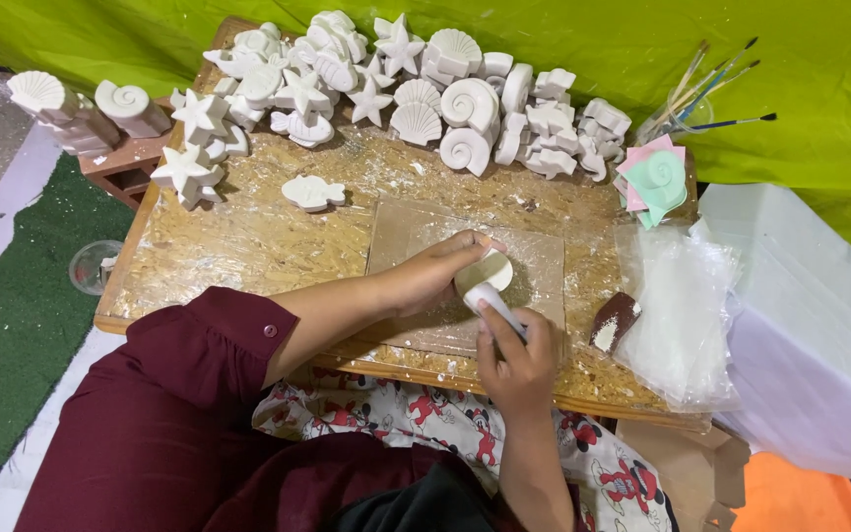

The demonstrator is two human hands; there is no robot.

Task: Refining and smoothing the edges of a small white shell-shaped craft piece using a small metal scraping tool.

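My left hand (435,274) grips a small white plaster piece (488,270), pressing it down on a clear sheet (544,266) laid over the chipboard work table (248,246). My right hand (516,360) holds a thin white-handled tool (494,303) whose tip touches the plaster piece. Both hands sit near the table's front edge, at its middle. The underside of the piece is hidden by my fingers.
Several white plaster shells, starfish and fish (416,89) crowd the far half of the table. A painted green and pink shell (657,182) and a jar of brushes (706,94) stand at the far right. Clear plastic bags (682,315) and a sanding block (615,320) lie right.
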